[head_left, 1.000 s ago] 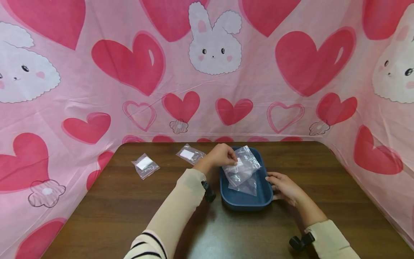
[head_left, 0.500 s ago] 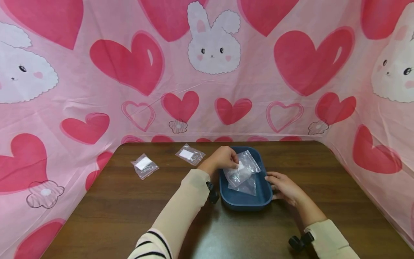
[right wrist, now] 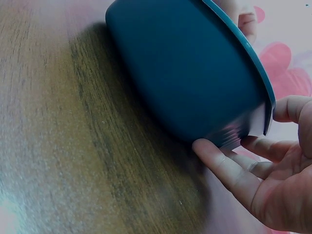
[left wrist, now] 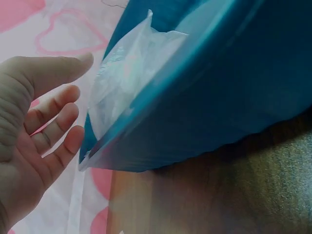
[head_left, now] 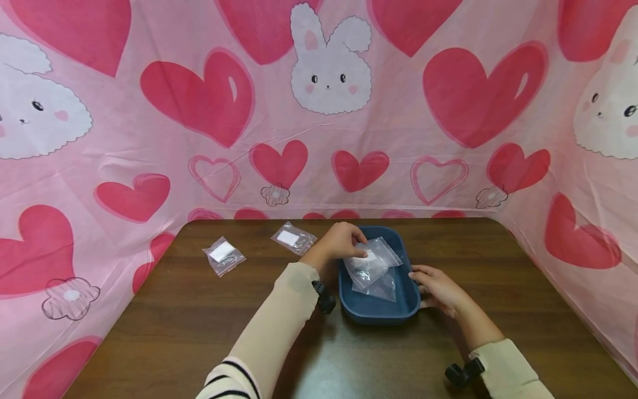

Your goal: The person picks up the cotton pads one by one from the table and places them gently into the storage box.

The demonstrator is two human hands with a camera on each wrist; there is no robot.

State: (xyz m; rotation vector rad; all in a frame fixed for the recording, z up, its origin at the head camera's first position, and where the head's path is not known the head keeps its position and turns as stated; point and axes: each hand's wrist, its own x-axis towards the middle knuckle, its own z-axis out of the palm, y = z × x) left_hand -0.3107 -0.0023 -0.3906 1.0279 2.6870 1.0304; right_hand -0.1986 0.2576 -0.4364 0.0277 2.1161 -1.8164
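A blue tray (head_left: 406, 296) sits on the dark wooden table (head_left: 199, 332) with two clear zip bags in it. The upper bag (head_left: 372, 259) lies over the lower bag (head_left: 381, 289). My left hand (head_left: 355, 244) hovers at the tray's far left corner. In the left wrist view the left hand (left wrist: 80, 95) has its fingers spread, just clear of the upper bag (left wrist: 126, 73) and the tray (left wrist: 219, 107). My right hand (head_left: 421, 280) holds the tray's right end. In the right wrist view the right hand (right wrist: 253, 146) has its fingers under the tray (right wrist: 185, 73) wall and its thumb by the rim.
Two more clear zip bags with white inserts lie on the table to the left, one (head_left: 224, 255) nearer the left edge and one (head_left: 293, 238) close to my left wrist. A pink cloth with hearts and rabbits (head_left: 329, 72) walls in the table on three sides.
The left hand lowered the upper bag onto the other bag in the tray, then opened and let it go. The right hand stayed on the tray.
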